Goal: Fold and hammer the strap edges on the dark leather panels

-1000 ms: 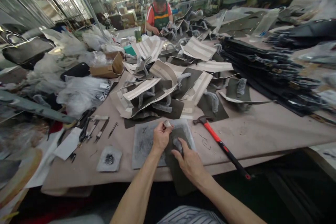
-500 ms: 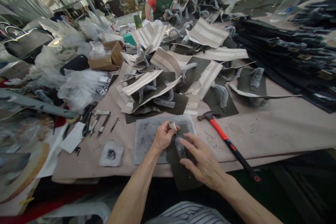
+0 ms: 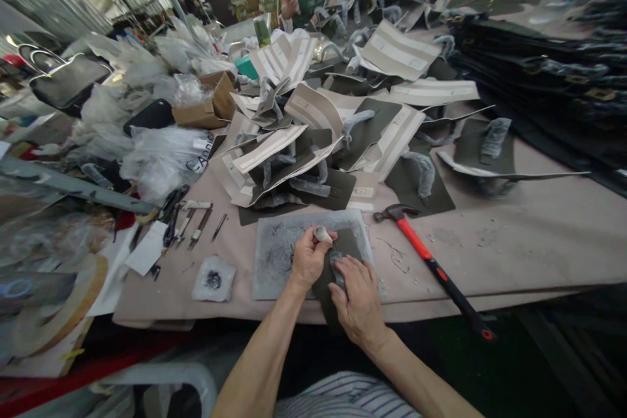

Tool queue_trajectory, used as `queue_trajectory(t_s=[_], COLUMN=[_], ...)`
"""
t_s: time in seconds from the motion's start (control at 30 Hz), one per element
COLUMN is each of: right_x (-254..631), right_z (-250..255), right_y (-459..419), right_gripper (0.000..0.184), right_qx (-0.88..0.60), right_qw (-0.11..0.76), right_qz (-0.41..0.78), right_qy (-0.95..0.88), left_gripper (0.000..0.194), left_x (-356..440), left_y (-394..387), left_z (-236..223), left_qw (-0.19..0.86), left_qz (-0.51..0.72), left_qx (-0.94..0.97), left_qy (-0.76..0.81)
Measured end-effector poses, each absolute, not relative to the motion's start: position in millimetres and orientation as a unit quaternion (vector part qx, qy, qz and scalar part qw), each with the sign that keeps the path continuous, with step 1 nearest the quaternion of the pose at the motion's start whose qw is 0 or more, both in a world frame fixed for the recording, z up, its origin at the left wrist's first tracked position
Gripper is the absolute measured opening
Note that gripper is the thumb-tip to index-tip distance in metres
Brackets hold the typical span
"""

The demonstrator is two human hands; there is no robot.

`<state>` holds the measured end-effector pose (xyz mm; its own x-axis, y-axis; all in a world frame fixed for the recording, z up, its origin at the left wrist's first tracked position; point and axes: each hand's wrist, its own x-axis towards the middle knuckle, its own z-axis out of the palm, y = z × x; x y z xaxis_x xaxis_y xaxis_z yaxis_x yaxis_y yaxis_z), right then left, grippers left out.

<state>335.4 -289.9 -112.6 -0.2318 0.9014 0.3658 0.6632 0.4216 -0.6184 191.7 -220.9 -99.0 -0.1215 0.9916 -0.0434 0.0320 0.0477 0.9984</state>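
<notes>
Now both hands work close together over the grey board (image 3: 274, 235), with a dark panel (image 3: 349, 243) between them. The left hand (image 3: 308, 257) is closed around a pale cylinder (image 3: 322, 234), its round end poking up past thumb and fingers; whatever sits below the fist is hidden. And that's the relation to watch: the cylinder stands at the panel's far-left side, just beyond the plastic-wrapped piece (image 3: 336, 261), with the left hand the nearer and holding it. The panel's long axis runs roughly away from the person, from the board back over the table's near edge, leaning slightly left as it comes closer.

Over on the other side, the right hand (image 3: 360, 294) lies across the wrapped piece, fingers bent over it, thumb apart on the panel; whether they clamp it or merely press, one can't tell. So the cylinder is inside the left grip, while the wrapped piece lies beneath the right fingertips. Off to the right, nearer the right hand, rests the claw hammer (image 3: 416, 240), head away, handle slanting toward the near edge.
</notes>
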Motion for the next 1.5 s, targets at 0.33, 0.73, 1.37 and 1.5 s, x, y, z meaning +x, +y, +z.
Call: queue_trajectory(t_s=[0.33,0.73,1.37,1.5], right_x=[330.9,429.2,440.2,447.1], right_z=[-109.8,-81.0,13.6,27.2], right_y=[-290.7,-261.7,-242.7,-234.7], right_gripper=[0.035,0.037,0.042,0.040], right_qx=[-0.517,-0.631,-0.590,-0.526], right_qw=[0.364,0.232,0.270,0.147], right_qz=[0.176,0.076,0.227,0.150], right_qy=[-0.755,-0.737,-0.726,-0.824], left_gripper=[0.015,0.013,0.012,0.013], left_x=[192.8,196.1,187.9,188.2], left_y=[-220.0,-221.3,-221.7,-224.3], left_z=[-99.1,-87.9,-97.2,-101.1], left_qw=[0.458,0.363,0.364,0.355], left_qz=[0.493,0.444,0.411,0.408], left_qx=[0.487,0.590,0.646,0.643], left_qy=[0.556,0.569,0.530,0.542])
